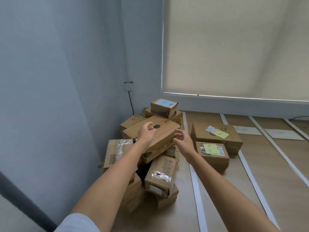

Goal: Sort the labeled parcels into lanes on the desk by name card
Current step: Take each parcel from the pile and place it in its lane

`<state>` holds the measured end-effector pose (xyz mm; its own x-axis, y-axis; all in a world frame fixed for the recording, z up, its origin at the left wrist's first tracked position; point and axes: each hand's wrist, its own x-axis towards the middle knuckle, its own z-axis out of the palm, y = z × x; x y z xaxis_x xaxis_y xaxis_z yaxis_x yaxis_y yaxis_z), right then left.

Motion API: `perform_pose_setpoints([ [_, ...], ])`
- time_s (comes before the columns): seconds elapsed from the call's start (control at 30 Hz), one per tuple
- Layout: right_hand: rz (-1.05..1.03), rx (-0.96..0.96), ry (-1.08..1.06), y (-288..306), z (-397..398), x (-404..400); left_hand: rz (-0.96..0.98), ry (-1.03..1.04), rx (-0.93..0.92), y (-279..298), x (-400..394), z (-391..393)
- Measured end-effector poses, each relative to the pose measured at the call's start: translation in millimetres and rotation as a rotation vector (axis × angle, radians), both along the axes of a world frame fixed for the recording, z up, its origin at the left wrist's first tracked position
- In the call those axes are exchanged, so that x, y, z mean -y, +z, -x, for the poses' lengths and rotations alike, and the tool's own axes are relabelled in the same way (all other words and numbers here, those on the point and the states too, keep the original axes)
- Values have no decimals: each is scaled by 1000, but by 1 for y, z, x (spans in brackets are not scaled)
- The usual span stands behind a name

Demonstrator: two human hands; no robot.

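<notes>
1. Your pile of parcels sits at 11 o'clock, tight against the wall. The desk at 3 o'clock has room between white tape strips.
2. Your left hand and right hand hover over the flat brown box, fingers loosely curled, holding nothing.
3. Two sorted boxes lie at 2 o'clock, with name cards behind them.
4. The card words are too blurry to read.

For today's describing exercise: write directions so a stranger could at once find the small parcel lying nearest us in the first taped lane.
Start at the heap of cardboard boxes in the desk's wall corner, then cross the first white tape strip to its right. Two parcels lie in that lane; take the small parcel nearer the viewer. Its green sticky note lies over a white shipping label, and it is smaller than the large box behind it.
</notes>
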<state>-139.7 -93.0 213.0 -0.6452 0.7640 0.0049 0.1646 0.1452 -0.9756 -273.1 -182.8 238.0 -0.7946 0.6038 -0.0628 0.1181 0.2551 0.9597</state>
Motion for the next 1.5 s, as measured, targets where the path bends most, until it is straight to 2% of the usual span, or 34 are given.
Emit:
perform_pose_setpoints([
  [0.13,-69,8,58,6,51,55,-2,116,-14,-1,61,50],
  [0.23,-155,115,166,5,80,86,5,211,-50,-7,104,77],
  [0.37,-212,261,251,-10,97,109,208,266,-108,-19,143,90],
  [0.5,-158,403,274,-23,103,118,393,65,248,-20,154,73],
  [0.57,-124,463,278,-25,104,122,442,5,285,-19,153,68],
  [0.67,-177,406,247,-16,110,127,410,88,188,-8,147,70],
  [0.73,-199,315,226,0,116,128,294,147,148,9,141,78],
  [0.83,-204,177,198,29,124,125,125,194,64,40,130,92],
  [0.93,-200,82,168,55,120,111,65,207,-69,66,112,94],
  [1.0,-197,50,137,67,109,94,33,171,-84,75,93,85],
  [1.27,-195,95,-98,74,3,-15,-1,-93,62,65,-31,-11],
  [1.5,-48,102,-245,46,-130,-121,-52,-313,178,40,-141,-131],
])
